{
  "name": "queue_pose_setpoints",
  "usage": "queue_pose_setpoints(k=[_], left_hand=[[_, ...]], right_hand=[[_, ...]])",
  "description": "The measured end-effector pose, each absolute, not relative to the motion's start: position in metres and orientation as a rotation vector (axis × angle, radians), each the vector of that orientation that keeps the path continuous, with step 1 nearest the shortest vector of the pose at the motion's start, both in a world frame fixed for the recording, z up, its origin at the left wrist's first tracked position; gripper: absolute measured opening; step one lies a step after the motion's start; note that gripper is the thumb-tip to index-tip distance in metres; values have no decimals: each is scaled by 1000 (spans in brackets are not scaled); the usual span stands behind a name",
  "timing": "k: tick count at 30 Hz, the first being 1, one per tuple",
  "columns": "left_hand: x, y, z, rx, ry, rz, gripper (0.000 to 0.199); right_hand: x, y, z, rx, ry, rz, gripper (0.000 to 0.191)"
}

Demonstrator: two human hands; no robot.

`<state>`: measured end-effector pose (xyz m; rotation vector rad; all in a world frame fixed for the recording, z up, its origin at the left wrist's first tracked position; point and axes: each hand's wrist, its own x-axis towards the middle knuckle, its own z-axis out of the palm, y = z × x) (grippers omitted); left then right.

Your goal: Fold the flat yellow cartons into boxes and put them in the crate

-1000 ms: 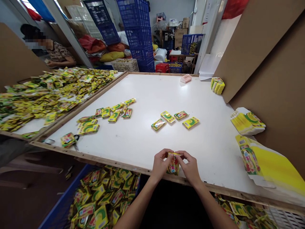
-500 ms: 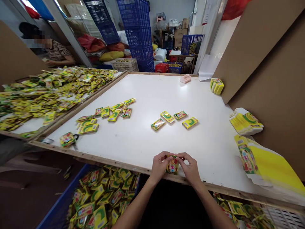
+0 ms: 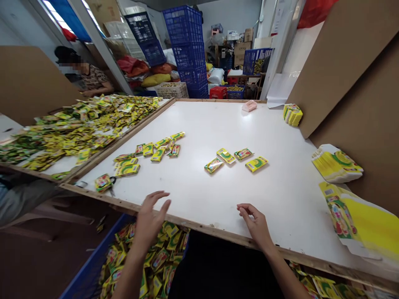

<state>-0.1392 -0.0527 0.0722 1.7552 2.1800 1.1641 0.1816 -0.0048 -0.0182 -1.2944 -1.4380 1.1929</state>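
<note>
My left hand (image 3: pixel 152 218) is over the near edge of the white table (image 3: pixel 193 187), above a blue crate. Its thumb and fingers are apart, with nothing between them. My right hand (image 3: pixel 254 222) is at the front edge, fingers curled and thumb tip near the index finger; I see nothing in it. Beyond it lie several small yellow-and-green printed boxes, among them a box with a barcode (image 3: pixel 256 163) and a glossy box (image 3: pixel 213 165). More of these boxes (image 3: pixel 158 153) lie loosely grouped at the left. The blue crate (image 3: pixel 81 265) below holds many such boxes.
Stacks of flat yellow cartons (image 3: pixel 338 164) and larger yellow sheets (image 3: pixel 368 218) lie at the right, by a cardboard panel (image 3: pixel 352 79). A pink object (image 3: pixel 249 106) sits at the back. Black-handled scissors (image 3: pixel 112 181) lie front left. A person (image 3: pixel 93 79) sits behind a heaped side table.
Both hands held one small box at the front edge; now they are apart and that box is out of sight. My left hand has moved left over the crate and opened. The view has shifted slightly.
</note>
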Motion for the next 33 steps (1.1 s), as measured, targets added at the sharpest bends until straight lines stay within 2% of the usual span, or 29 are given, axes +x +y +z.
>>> queue_pose_setpoints(k=[2,7,10,14,19,23,28,30,33], left_hand=[[-117,-16,52,1768,2064,1145,37],[-60,100,9,1764,2010,1002,73],[-42,134,5,1749,2031,933,74],[-20,106,-3,1766,1939,955,63],[16,12,-19,1798,1569,1046,68],[35,-23,-12,1691,1486,1106,70],[43,-23,-1,1569,1420,1076,90],[42,-22,0,1492,1320,1066,81],[38,-19,0,1357,1197,1061,48]], right_hand=[[177,-4,-19,-1286,-1447,1197,34],[176,-5,-23,-1281,-1418,1148,35],[178,-6,-27,-1293,-1358,1128,34],[176,-1,-30,-1269,-1176,1136,33],[173,5,-32,-1155,-989,1122,41],[174,3,-32,-1216,-1020,1040,37],[175,-3,-29,-1205,-1090,1107,38],[176,-5,-28,-1209,-1094,1107,37],[180,-5,-26,-1222,-1117,1089,34]])
